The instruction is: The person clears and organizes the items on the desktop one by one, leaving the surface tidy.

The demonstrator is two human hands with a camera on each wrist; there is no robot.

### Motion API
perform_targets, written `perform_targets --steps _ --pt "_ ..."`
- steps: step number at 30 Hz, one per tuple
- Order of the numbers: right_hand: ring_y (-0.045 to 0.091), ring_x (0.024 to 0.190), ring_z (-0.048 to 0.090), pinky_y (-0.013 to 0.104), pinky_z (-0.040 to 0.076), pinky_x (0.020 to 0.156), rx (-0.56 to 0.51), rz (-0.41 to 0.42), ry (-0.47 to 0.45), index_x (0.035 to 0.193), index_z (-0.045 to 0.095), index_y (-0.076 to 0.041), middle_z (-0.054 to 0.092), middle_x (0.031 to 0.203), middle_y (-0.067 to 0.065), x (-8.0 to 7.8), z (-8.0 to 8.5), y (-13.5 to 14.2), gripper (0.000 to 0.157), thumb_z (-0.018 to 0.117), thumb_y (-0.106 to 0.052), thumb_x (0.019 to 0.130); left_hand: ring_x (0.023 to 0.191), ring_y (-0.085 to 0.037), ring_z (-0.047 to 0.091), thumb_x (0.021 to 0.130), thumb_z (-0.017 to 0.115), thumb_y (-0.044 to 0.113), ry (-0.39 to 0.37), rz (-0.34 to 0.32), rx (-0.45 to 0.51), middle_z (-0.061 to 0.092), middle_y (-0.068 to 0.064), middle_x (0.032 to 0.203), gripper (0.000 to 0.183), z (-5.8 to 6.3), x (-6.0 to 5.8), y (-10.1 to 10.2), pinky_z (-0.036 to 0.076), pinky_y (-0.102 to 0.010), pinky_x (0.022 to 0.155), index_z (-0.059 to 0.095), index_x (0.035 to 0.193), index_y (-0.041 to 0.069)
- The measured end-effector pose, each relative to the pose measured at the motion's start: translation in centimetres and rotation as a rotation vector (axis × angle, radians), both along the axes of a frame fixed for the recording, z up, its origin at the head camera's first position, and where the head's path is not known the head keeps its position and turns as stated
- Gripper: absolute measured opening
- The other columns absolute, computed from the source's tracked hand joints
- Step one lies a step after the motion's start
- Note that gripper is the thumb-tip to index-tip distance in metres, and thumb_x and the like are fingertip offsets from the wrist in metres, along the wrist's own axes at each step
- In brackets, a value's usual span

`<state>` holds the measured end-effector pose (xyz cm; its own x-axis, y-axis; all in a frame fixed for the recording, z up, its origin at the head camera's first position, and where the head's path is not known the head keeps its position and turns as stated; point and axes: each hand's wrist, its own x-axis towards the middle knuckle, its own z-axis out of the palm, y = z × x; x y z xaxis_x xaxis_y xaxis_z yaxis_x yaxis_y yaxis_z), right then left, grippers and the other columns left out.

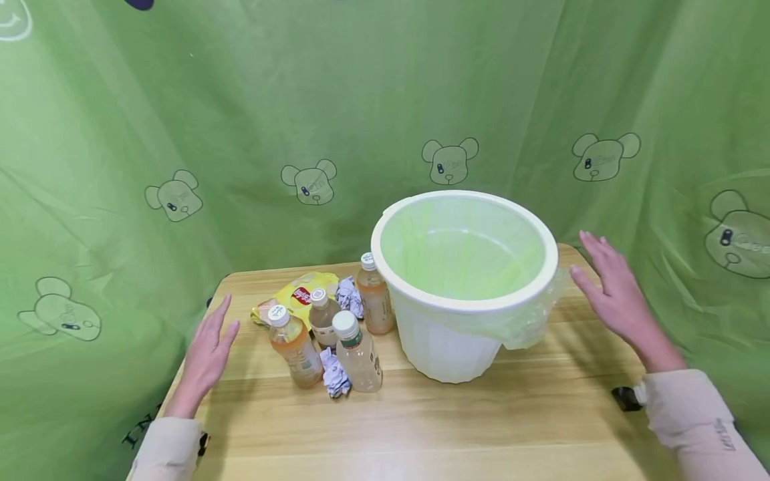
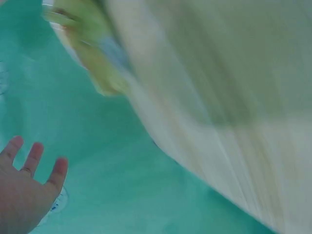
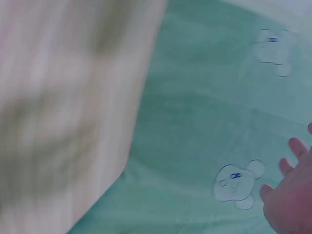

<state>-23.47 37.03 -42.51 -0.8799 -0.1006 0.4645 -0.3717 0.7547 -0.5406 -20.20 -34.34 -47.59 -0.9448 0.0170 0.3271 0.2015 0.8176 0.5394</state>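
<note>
1. Head view: see left hand [image 1: 206, 351] and right hand [image 1: 619, 300] flanking everything, fingers straight, each grip empty. Find four bottles [image 1: 363, 367], two paper balls [image 1: 335, 375] and chip bag [image 1: 289, 295] on the bench [image 1: 421, 434], left of the bin [image 1: 448, 354]. Probably best to lift singly, sparing neighbours; avoid snagging the overhanging liner [image 1: 528, 329].
2. Left wrist: note spread fingers, holding nothing.
3. Right wrist: note parted fingers, likewise empty.

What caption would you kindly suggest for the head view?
Open, empty hands flank a lined white bin, four bottles, crumpled paper and a yellow bag on a table.
</note>
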Motion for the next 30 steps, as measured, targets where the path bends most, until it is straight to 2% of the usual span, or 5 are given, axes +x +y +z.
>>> perform_targets --steps 4,7,13,22,30 --pt "0.026 0.157 0.022 0.040 0.017 0.133 -0.331 0.085 -0.102 0.166 0.014 -0.032 0.017 0.173 0.009 0.7 2.8 -1.4 0.055 0.032 -0.031 0.114 0.147 -0.042 0.035 0.113 0.037 0.029 -0.014 -0.078 0.259 0.034 -0.018 0.166 0.057 1.4 0.7 1.8 0.036 -0.060 0.115 0.020 0.167 0.018" --pt "0.009 0.145 0.039 0.020 0.028 0.125 -0.435 0.132 -0.128 0.166 0.015 -0.032 0.022 0.172 0.004 1.3 4.4 -2.7 0.053 0.029 -0.034 0.114 0.146 -0.034 0.038 0.114 0.034 0.026 -0.017 -0.135 0.368 0.036 -0.014 0.165 0.055 2.0 1.4 3.3 0.038 -0.042 0.113 0.019 0.167 0.024" --pt "-0.001 0.119 0.054 0.049 0.023 0.125 -0.447 0.166 -0.121 0.165 0.021 -0.035 0.025 0.171 0.000 1.5 6.6 -5.4 0.051 0.030 -0.032 0.115 0.139 -0.019 0.045 0.113 0.027 0.020 0.033 -0.269 0.529 0.042 -0.010 0.159 0.053 2.0 2.4 5.5 0.042 -0.021 0.107 0.022 0.166 0.022" --pt "0.005 0.136 0.041 0.068 0.019 0.124 -0.411 0.185 -0.112 0.163 0.032 -0.030 0.031 0.167 0.000 1.5 6.9 -7.1 0.049 0.034 -0.028 0.113 0.135 -0.008 0.045 0.109 0.032 0.011 -0.012 -0.333 0.548 0.038 -0.012 0.161 0.059 1.3 3.6 7.3 0.042 -0.019 0.105 0.019 0.166 0.021" --pt "0.005 0.125 0.049 0.019 0.041 0.103 -0.365 0.219 -0.042 0.161 0.037 -0.020 0.043 0.153 -0.004 1.3 6.6 -7.6 0.049 0.038 -0.019 0.112 0.142 -0.013 0.040 0.099 0.063 0.006 -0.010 -0.285 0.436 0.034 -0.013 0.165 0.082 0.1 3.8 8.0 0.042 -0.032 0.113 0.019 0.166 0.023"
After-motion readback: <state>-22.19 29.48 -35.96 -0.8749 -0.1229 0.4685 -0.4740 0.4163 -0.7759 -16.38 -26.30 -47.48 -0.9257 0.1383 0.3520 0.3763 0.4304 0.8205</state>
